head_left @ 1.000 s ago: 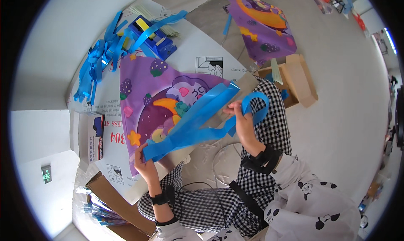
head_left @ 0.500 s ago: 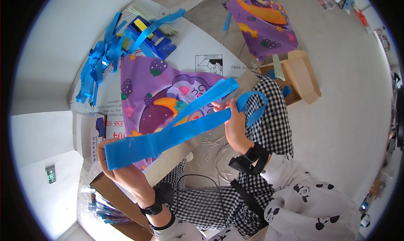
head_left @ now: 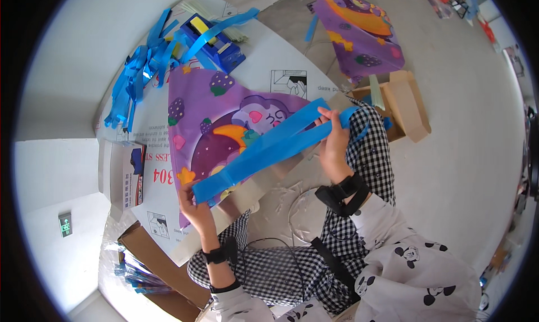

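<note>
A long blue ribbon is stretched slantwise between my hands, lying in folded lengths. Its lower left end is pinched by my left hand, fingers closed at the edge. My right hand grips the ribbon farther up on the right, and a loose loop hangs beyond the fingers. Beneath the ribbon, a purple sheet printed with berries, stars, a moon and a cartoon figure is spread on the white table. The ribbon covers part of that print.
At the table's far left lies a heap of blue ribbons beside a blue tape dispenser and thin pale sticks. Another purple printed sheet is beyond the table. Open cardboard boxes stand at right and lower left.
My left hand has moved right and up with the ribbon's end, bringing my hands closer together. My right hand has shifted slightly right. The loop beyond it has become less visible.
</note>
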{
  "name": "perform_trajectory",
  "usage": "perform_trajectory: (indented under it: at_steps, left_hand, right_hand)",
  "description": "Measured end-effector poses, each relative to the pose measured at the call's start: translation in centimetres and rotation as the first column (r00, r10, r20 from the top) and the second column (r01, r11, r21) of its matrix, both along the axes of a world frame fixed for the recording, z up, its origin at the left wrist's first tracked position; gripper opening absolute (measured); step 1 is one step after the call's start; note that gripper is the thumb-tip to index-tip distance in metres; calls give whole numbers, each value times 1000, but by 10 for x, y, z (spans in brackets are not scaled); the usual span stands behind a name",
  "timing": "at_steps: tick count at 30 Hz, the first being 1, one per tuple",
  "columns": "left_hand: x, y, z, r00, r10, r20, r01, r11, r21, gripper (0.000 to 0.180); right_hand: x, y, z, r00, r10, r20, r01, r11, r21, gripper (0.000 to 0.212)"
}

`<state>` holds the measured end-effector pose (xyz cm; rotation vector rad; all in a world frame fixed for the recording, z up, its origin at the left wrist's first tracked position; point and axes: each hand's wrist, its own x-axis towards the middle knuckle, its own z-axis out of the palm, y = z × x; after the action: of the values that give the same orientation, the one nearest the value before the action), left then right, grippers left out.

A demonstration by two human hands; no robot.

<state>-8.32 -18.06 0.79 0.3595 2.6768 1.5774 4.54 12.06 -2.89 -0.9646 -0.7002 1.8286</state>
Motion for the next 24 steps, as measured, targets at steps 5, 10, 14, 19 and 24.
perform_trajectory:
  at_steps: [5, 10, 14, 19, 24]
  left_hand:
    - [1, -5, -31, 999, 29, 36, -29, 1000, 8, 11]
    - [1, -18, -52, 990, 95, -109, -100, 994, -39, 11]
    - [6, -16, -44, 975, 57, -213, -105, 969, -222, 21]
    - [7, -17, -46, 914, -77, -398, -101, 908, -407, 35]
    - [9, -19, -46, 913, -103, -395, -85, 898, -431, 38]
  right_hand:
    - [24, 24, 5, 861, 204, 466, -298, 945, 137, 39]
    - [21, 30, 55, 714, 105, 693, -545, 705, 454, 35]
    - [-4, 44, 74, 808, 326, 491, -552, 710, 437, 32]
    - [-21, 75, 30, 858, 425, 289, -506, 796, 332, 31]
    - [-18, 95, 5, 860, 285, 424, -449, 818, 360, 32]
